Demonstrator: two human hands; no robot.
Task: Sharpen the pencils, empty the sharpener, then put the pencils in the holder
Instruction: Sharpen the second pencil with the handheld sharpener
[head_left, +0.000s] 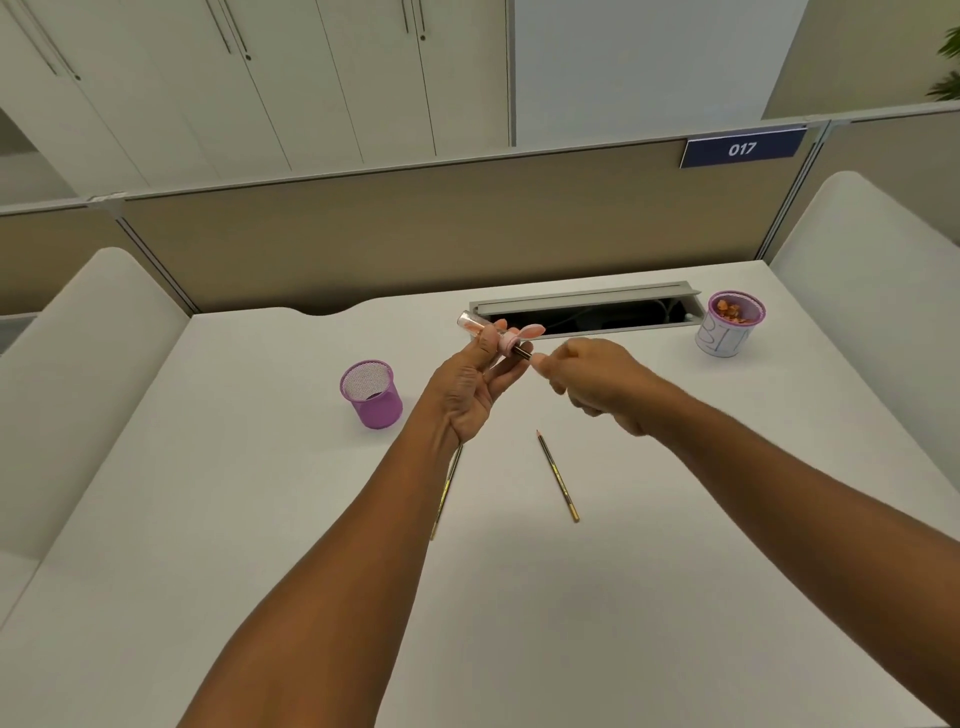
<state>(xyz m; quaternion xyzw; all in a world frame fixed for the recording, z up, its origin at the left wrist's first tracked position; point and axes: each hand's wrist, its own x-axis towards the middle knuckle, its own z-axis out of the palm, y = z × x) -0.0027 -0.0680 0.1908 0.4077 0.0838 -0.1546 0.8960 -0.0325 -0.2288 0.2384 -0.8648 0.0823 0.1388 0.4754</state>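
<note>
The white desk (260, 519) carried everything, with a beige partition along its far edge and a grey cable tray (587, 306) let into the top near that edge. Two bare forearms reached over the near edge toward the middle of the desk.

The left hand (467, 389) was raised above the desk's middle, its thumb and fingers curled round a pink sharpener (498, 335) with a clear tube holding orange shavings. The right hand (592, 379), just beside it, had its fingers bunched and pinching a pencil (522, 354) whose short visible stretch ran into the sharpener; the rest of that pencil was hidden in the hand.

A purple mesh holder (371, 394) stood upright left of the hands, between the middle and the left edge. A white cup with a purple rim (727, 327), holding orange shavings, stood near the far right corner, just beside the cable tray's right end.

A second pencil (558, 477) lay flat near the middle of the desk, below the right hand, with its point toward the far edge. A third pencil (447, 488) lay beside the left wrist, partly hidden by the forearm.
</note>
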